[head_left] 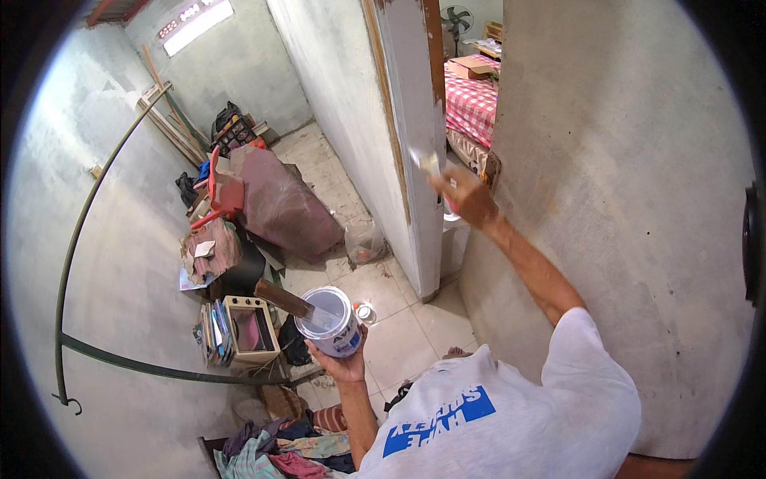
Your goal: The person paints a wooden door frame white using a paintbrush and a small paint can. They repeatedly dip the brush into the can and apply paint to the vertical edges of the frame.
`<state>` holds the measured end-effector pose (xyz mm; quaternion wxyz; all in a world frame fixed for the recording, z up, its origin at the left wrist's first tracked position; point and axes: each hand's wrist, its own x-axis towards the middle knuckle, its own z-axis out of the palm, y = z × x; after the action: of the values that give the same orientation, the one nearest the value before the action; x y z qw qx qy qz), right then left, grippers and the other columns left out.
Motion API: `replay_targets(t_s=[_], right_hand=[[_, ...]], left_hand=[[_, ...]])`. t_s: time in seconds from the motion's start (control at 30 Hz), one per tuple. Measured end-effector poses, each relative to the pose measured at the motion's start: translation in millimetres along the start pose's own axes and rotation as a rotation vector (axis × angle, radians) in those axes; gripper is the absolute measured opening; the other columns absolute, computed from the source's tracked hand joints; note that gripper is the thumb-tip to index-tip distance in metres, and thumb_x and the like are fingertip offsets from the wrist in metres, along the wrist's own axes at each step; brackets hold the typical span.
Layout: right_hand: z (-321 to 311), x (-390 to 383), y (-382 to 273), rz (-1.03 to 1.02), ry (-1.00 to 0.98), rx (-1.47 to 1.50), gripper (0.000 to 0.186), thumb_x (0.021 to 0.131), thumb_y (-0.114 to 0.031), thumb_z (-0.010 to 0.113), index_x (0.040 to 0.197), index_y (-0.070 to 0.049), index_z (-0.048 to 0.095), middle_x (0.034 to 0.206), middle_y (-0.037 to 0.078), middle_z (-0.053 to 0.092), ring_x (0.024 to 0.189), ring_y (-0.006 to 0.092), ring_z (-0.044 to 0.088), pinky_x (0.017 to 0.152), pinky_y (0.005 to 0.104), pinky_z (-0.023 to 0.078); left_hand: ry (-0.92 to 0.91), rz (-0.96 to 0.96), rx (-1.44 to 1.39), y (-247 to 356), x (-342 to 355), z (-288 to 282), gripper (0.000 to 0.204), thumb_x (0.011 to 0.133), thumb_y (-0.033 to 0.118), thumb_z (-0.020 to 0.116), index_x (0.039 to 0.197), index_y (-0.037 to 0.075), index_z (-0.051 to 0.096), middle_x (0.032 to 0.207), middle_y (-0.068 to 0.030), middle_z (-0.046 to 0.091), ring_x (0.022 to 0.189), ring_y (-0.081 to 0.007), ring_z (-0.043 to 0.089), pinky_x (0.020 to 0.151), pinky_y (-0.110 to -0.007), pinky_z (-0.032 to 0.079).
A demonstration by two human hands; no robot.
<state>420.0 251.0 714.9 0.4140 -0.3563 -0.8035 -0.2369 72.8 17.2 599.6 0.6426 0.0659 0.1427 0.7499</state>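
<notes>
My left hand point(343, 366) cups a paint can point(349, 335) from below, fingers around its lower side. A flat wooden stick point(281, 298) leans out of the can, its lower end in pale paint. My right hand point(471, 199) is raised and closed on a paintbrush point(429, 164), with the bristles against the door frame point(423, 96) or just in front of it; contact is hard to tell. The frame is mostly greyish white, with bare brown wood along its edges. Most of the brush handle is hidden by my fingers.
A small bottle point(365, 313) stands on the tiled floor point(427, 329) beyond the can. To the left are a toaster oven point(252, 329), a red chair point(227, 191) and a covered heap point(283, 203). A green metal rod point(84, 215) curves along the left wall. Clothes point(299, 447) lie near me.
</notes>
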Motion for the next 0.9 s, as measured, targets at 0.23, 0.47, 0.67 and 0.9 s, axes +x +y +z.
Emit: replay_targets(t_s=[0.23,0.47,0.67,0.9], right_hand=[[15,-45,-2,0.188,-0.385,0.317,0.028,0.087,-0.012,0.071,0.115,-0.017,0.069,0.093,0.008,0.063,0.082,0.0277,0.067,0.068,0.0381,0.057],[-67,89,22,0.068,0.130,0.098,0.035,0.086,-0.013,0.073,0.120,-0.018,0.069,0.094,0.006,0.067,0.083,0.0240,0.067,0.069,0.0358,0.057],[-10,16,-1,0.170,0.080,0.063,0.030,0.085,-0.009,0.072,0.114,-0.016,0.072,0.097,0.007,0.069,0.081,0.0243,0.069,0.068,0.0363,0.058],[-22,9,-33,0.297,-0.259,0.277,0.020,0.090,-0.022,0.072,0.109,-0.015,0.072,0.093,0.008,0.066,0.077,0.0253,0.068,0.067,0.0370,0.057]], left_hand=[[0.030,0.027,0.016,4,-2,-4,0.076,0.087,0.056,0.068,0.148,0.017,0.043,0.143,-0.0163,0.051,0.129,-0.0408,0.052,0.098,-0.062,0.048],[0.020,0.017,0.003,1,-3,-6,0.077,0.087,0.056,0.067,0.148,0.016,0.042,0.142,-0.0176,0.051,0.129,-0.0416,0.051,0.097,-0.062,0.047],[0.054,0.012,0.026,-2,-2,2,0.079,0.086,0.056,0.069,0.148,0.017,0.042,0.144,-0.0170,0.050,0.130,-0.0416,0.050,0.097,-0.062,0.047],[0.042,0.019,0.026,5,-5,1,0.078,0.085,0.055,0.070,0.148,0.018,0.042,0.144,-0.0166,0.050,0.130,-0.0416,0.050,0.097,-0.062,0.047]])
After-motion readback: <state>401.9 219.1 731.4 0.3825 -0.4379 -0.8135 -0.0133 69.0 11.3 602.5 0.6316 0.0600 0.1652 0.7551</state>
